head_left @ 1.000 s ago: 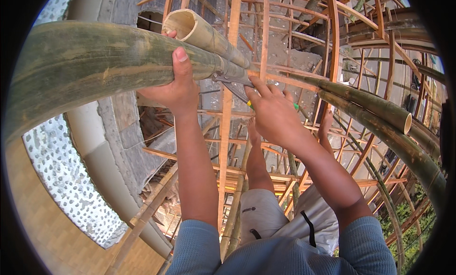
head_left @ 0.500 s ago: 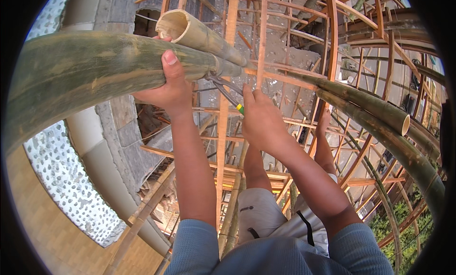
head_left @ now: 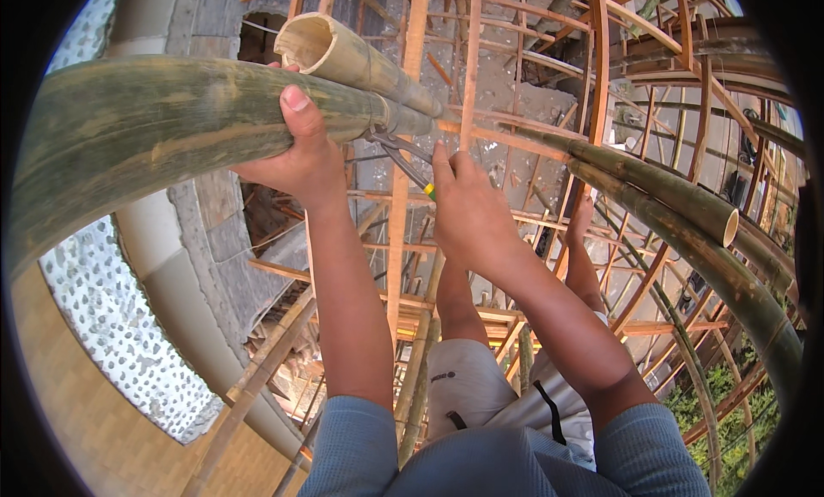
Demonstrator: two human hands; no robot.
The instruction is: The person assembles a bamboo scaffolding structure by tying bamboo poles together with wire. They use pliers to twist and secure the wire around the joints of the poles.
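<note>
A thick green bamboo pole (head_left: 163,124) comes in from the left, and my left hand (head_left: 302,158) is wrapped round it from below, thumb on the near side. Beside it on the far side lies a paler bamboo pole (head_left: 365,63) with a hollow, cut end. Near the green pole's narrower end a thin dark wire (head_left: 372,106) seems to run round the bamboo. My right hand (head_left: 470,209) is closed on the handles of metal pliers (head_left: 405,145) with yellow-and-green grips. Their jaws touch or nearly touch the underside of the pole at the wire; the exact contact is too small to tell.
Below me spreads a lattice of wooden battens (head_left: 399,214) and bamboo. More bamboo poles (head_left: 652,184) stretch off to the right. A pebbled white ledge (head_left: 129,342) and a tan roof surface (head_left: 94,403) lie at the left. Greenery (head_left: 738,411) shows at the lower right.
Both hands, the pliers and the pale pole's cut end appear slightly farther left, partly from a small view shift. My grip on the pole and the pliers is the same.
</note>
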